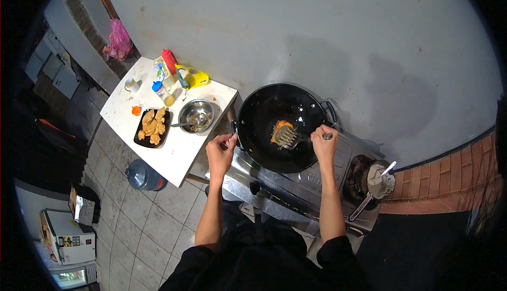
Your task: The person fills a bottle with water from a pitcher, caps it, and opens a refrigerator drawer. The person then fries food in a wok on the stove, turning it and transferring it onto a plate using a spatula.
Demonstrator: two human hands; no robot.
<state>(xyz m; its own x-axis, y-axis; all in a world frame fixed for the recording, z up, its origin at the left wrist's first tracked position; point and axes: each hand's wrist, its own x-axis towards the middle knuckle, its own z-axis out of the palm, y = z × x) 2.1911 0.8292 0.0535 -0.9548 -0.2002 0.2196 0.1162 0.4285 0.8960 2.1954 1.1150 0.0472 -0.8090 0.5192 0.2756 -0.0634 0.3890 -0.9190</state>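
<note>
The right hand (322, 140) is closed around the handle of a metal slotted spatula (285, 136); its fingers are curled in tightly, with no gap visible. The spatula's broad slotted head lies inside a large, round, black wok (261, 151) and overlaps an orange-brown fried piece (280, 126), which sits near the middle of the wok amid small bubbles. Whether the head is under the piece or pressed on it cannot be determined.

The left hand (221, 153) is at the wok's left loop handle, thumb and fingers drawn together on it with a narrow opening; the far side of this grip is hidden.

The wok stands on a silver metal gas stove (288, 188). On the stove's right burner is a small round pan with a long handle (361, 208), containing a pale substance and a white-handled utensil (389, 168).

Left of the stove is a white rectangular table (177, 159). It carries a black square tray (167, 123) of golden-brown fried pieces (153, 126), a round stainless-steel bowl (190, 106) with a spoon, a red squeeze bottle (169, 61) and a yellow pouch (198, 79).
</note>
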